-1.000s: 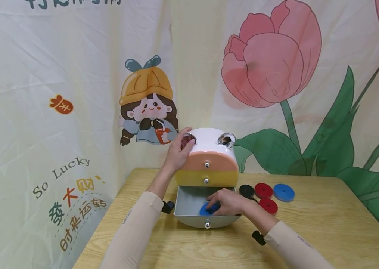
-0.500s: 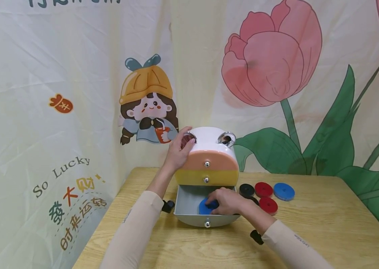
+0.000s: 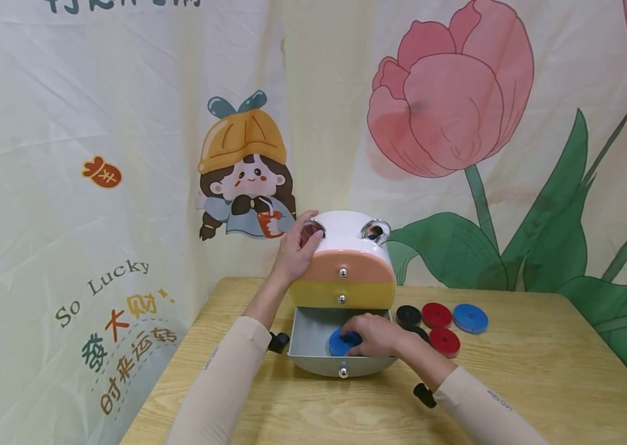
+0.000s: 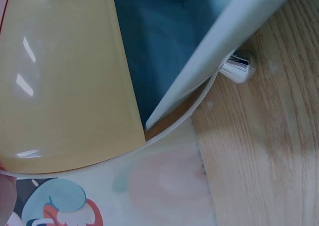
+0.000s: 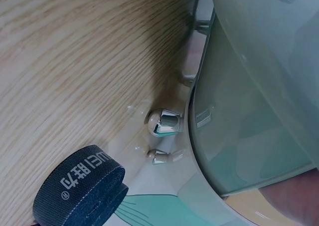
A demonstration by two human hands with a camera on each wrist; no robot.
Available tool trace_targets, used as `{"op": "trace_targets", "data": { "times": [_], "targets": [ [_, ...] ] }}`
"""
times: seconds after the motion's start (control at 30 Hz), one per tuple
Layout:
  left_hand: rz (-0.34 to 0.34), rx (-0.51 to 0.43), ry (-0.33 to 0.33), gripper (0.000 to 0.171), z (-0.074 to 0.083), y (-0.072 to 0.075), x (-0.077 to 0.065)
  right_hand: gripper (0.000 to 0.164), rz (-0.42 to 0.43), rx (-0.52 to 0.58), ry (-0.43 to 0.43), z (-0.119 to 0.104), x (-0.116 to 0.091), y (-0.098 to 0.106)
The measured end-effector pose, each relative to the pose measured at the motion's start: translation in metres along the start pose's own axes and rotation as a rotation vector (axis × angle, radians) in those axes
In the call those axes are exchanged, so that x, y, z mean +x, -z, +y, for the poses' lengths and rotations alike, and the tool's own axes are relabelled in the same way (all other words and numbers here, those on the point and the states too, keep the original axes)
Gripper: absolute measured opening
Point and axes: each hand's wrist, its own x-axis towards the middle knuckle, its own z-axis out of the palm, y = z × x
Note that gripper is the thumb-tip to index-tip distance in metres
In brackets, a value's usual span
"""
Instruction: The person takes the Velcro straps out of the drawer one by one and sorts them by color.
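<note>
A small frog-shaped drawer box stands on the table, white on top, with orange and yellow drawers shut. Its grey bottom drawer is pulled out towards me. My left hand holds the box's upper left side, thumb beside the silver ring eye. My right hand reaches into the open drawer, thumb and fingers bent round a blue roll of strap tape, partly covering it. Part of that hand shows in the right wrist view as fingers at the lower right.
Right of the box lie a black roll, two red rolls and another blue roll. A further black roll is partly hidden behind my right wrist. A printed curtain hangs behind the wooden table.
The right hand shifts slightly inside the drawer, and the blue roll under its fingers shows a little more than a second ago. The left hand stays in place on the box.
</note>
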Motion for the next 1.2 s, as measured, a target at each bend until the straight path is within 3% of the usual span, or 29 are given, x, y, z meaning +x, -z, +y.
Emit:
{"op": "trace_targets", "data": {
  "times": [0.5,0.83,1.2],
  "targets": [
    [-0.002,-0.011,0.009,0.048,0.000,0.001,-0.001,0.047,0.084,0.051,0.082,-0.001,-0.006,0.004],
    [0.003,-0.004,-0.004,0.046,0.001,0.000,0.000,0.051,0.148,0.069,0.071,-0.003,-0.020,0.008],
    [-0.001,-0.011,0.016,0.048,0.003,0.000,0.000,0.050,0.288,0.134,0.007,0.000,-0.041,0.019]
  ]
}}
